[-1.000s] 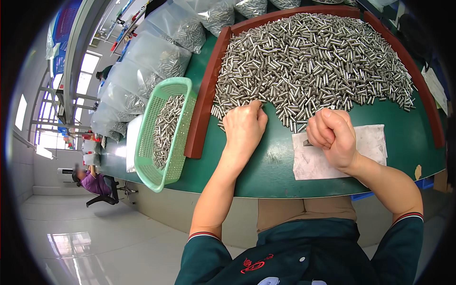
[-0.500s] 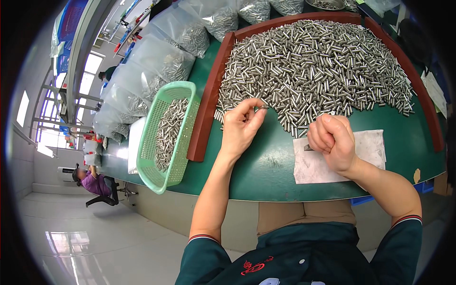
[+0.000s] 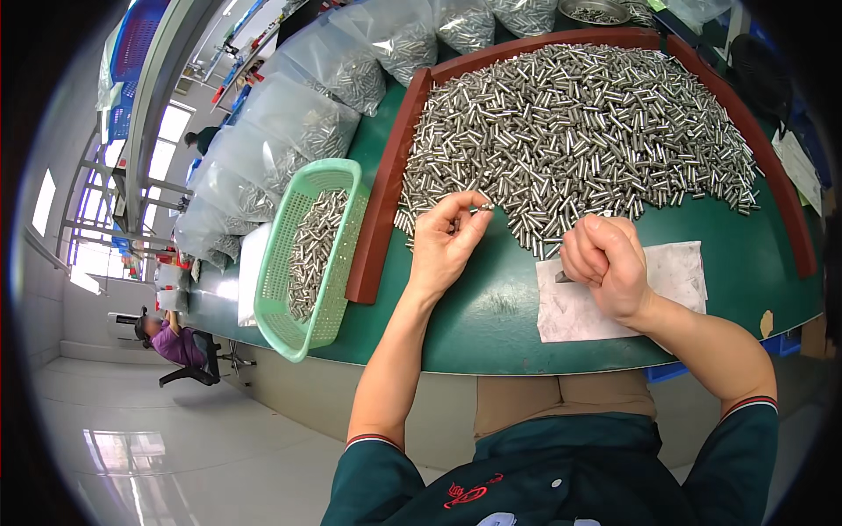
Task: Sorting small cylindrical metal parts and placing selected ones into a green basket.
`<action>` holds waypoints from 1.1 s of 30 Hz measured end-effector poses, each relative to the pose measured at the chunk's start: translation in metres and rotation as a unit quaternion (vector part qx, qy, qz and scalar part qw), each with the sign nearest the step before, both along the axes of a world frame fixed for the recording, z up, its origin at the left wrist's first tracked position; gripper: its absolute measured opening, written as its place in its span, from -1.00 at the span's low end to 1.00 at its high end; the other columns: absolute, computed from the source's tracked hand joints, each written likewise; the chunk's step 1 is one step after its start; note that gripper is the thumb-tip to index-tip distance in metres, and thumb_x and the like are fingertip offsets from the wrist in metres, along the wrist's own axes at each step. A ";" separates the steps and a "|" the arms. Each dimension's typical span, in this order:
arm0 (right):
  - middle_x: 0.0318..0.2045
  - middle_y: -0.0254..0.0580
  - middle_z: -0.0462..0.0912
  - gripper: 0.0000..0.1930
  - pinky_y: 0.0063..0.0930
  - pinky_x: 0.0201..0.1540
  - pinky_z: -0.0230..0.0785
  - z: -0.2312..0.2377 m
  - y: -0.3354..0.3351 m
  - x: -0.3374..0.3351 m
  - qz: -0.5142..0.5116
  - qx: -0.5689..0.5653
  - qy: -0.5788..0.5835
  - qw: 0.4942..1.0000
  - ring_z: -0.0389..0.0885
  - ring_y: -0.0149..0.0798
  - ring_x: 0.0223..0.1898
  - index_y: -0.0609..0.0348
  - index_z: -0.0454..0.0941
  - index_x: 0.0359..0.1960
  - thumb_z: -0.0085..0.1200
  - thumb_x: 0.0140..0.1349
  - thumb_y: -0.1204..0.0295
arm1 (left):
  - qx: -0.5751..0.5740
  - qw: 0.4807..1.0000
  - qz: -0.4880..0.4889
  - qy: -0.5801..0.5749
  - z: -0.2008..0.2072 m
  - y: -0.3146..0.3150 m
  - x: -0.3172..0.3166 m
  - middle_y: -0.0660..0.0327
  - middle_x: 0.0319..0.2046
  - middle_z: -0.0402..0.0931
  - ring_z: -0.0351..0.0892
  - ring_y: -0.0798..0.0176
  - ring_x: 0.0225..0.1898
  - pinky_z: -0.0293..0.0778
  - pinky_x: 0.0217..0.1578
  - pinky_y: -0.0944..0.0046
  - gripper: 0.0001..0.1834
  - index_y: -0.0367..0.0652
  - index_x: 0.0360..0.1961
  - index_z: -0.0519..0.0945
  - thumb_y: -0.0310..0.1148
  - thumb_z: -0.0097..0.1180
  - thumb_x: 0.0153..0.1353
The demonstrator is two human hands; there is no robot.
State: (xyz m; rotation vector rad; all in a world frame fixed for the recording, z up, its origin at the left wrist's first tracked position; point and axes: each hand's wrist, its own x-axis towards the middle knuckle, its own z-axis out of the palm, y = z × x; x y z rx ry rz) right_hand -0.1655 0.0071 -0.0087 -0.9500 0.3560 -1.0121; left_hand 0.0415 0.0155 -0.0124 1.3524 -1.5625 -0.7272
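Between thumb and index finger, my left hand [image 3: 444, 249] pinches a small metal pin [image 3: 486, 208] at the near edge of the pile. My right hand [image 3: 609, 265] is a closed fist above a stained white cloth [image 3: 671, 294]. A short grey flat piece [image 3: 563, 277] sticks out from under its fingers; the rest of that piece is hidden. Beyond both hands spreads a large heap of short shiny metal pins [image 3: 570, 131] on the green table [image 3: 478, 337].
A red-brown wooden border [image 3: 383, 210] fences the heap. To its left stands a light green basket [image 3: 339, 294] part filled with pins. Clear plastic bags [image 3: 329, 123] of pins line the back left; a metal bowl [image 3: 595, 15] sits behind. Far left, a person in purple [image 3: 180, 345] sits.
The pin in my left fingertips shows more plainly, and the grey piece sticks out more from my right fist. Both hands stay in nearly the same place.
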 end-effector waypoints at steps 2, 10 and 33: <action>-0.87 -0.36 0.12 -0.58 -0.61 -0.68 -0.10 -0.001 -0.001 -0.001 0.003 0.013 -0.011 1.000 0.00 -0.50 -0.78 0.11 0.05 -0.85 -0.33 0.19 0.38 | 0.042 0.999 -0.023 -0.018 0.004 0.004 -0.009 0.50 -0.79 0.13 0.06 0.63 -0.70 0.03 -0.69 0.54 -0.90 -0.23 -0.42 0.51 -0.48 0.11 -0.01; -0.90 -0.42 0.04 -0.58 -0.59 -0.73 -0.20 -0.003 -0.009 0.002 -0.006 0.039 -0.058 0.998 -0.11 -0.51 -0.82 0.02 0.03 -0.86 -0.39 0.20 0.31 | 0.162 0.964 -0.152 -0.144 0.008 0.019 -0.036 0.32 -0.86 0.07 0.03 0.46 -0.79 0.05 -0.75 0.38 -0.90 -0.26 -0.50 0.53 -0.48 0.13 -0.11; -0.90 -0.44 0.03 -0.56 -0.58 -0.71 -0.19 -0.006 -0.013 -0.004 0.020 0.040 -0.056 0.997 -0.10 -0.50 -0.81 0.01 0.02 -0.87 -0.40 0.21 0.31 | 0.113 0.964 -0.140 -0.194 0.001 0.022 -0.045 0.38 -0.84 0.11 0.02 0.53 -0.75 -0.01 -0.74 0.44 -0.84 -0.29 -0.48 0.54 -0.45 0.22 -0.09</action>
